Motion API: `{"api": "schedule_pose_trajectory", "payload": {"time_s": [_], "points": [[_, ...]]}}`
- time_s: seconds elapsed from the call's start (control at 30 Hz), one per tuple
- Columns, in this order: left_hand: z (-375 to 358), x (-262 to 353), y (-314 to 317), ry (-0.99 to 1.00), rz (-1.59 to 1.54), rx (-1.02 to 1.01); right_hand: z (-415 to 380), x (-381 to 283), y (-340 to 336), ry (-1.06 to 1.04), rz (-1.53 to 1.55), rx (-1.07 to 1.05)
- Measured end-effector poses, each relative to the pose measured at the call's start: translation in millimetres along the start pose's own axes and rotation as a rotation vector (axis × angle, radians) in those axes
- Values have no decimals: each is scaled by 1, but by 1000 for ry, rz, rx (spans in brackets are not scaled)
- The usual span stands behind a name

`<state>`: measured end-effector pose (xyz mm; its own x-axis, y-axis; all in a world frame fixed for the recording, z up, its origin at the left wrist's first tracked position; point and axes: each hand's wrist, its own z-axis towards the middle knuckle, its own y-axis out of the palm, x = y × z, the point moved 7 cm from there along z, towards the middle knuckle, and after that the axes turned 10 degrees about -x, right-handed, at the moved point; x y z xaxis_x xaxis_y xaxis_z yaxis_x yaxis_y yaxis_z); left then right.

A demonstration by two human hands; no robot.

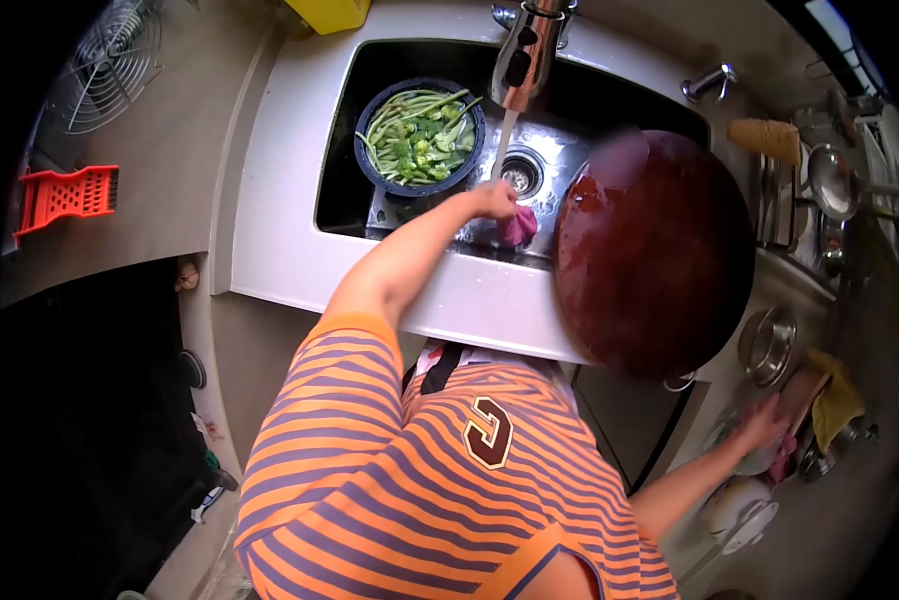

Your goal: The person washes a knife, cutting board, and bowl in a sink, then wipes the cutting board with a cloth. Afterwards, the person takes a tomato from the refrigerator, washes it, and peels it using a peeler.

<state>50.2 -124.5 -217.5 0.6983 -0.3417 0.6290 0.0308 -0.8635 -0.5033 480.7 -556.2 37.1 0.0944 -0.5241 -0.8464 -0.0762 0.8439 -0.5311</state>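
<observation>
My left hand (494, 200) is closed on a crumpled pink cloth (518, 227) over the sink (450, 215). Water from the faucet (526, 60) runs down close beside that hand. A dark round bowl (422, 137) of green vegetables stands to its left in the sink. The large dark red round board (660, 260) rests over the sink's right part and front edge. At the far right, my right hand (763, 425) reaches out with its fingers apart, near a brown object, a second pink cloth (785, 458) and a yellow cloth (836, 398); whether it touches them is unclear.
A red grater (68, 200) and a wire rack (110, 65) are on the left counter. Metal ladles (834, 182) and other utensils stand at the right. A metal bowl (768, 346) and a lidded pot (740, 512) are on the right counter.
</observation>
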Motion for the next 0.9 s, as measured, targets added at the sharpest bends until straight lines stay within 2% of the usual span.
{"api": "schedule_pose_trajectory", "payload": {"time_s": [0.03,0.07,0.1,0.17,0.23,0.3,0.33,0.37,0.43,0.5,0.53,0.57,0.67,0.7,0.77,0.83,0.9], "points": [[-12,-4,-8,7,-164,10,-13,-18,9,-228,-32,-5],[-23,-15,-11,78,-599,154,-33,-45,40,-256,20,-153],[-52,5,-31,105,-642,216,-62,-84,74,-281,72,-299],[-84,20,-54,-1,-839,339,-127,-151,144,-280,155,-579],[-84,8,-65,182,-924,396,-196,-199,208,-358,166,-892],[-107,28,-81,280,-945,463,-264,-226,267,-727,1,-1108],[-113,35,-85,320,-978,481,-292,-213,305,-658,-105,-1281],[-119,42,-89,361,-1010,498,-318,-200,337,-784,-104,-1278],[-130,48,-96,387,-1000,515,-353,-189,388,-935,-277,-1400],[-139,45,-102,390,-1013,530,-356,-176,418,-748,-255,-1503],[-140,32,-103,400,-1045,566,-354,-177,421,-737,-294,-1470],[-144,16,-108,357,-958,665,-351,-182,417,-820,-252,-1408],[-149,-14,-114,350,-856,792,-348,-166,433,-169,169,-1753],[-146,-22,-112,285,-840,827,-347,-176,425,-18,263,-1728],[-138,-37,-104,148,-805,893,-331,-176,432,46,368,-1529],[-131,-37,-77,-78,-990,574,-333,-187,426,273,641,-1421],[-124,-9,-55,14,-1148,502,-328,-184,433,215,642,-1387]]}}
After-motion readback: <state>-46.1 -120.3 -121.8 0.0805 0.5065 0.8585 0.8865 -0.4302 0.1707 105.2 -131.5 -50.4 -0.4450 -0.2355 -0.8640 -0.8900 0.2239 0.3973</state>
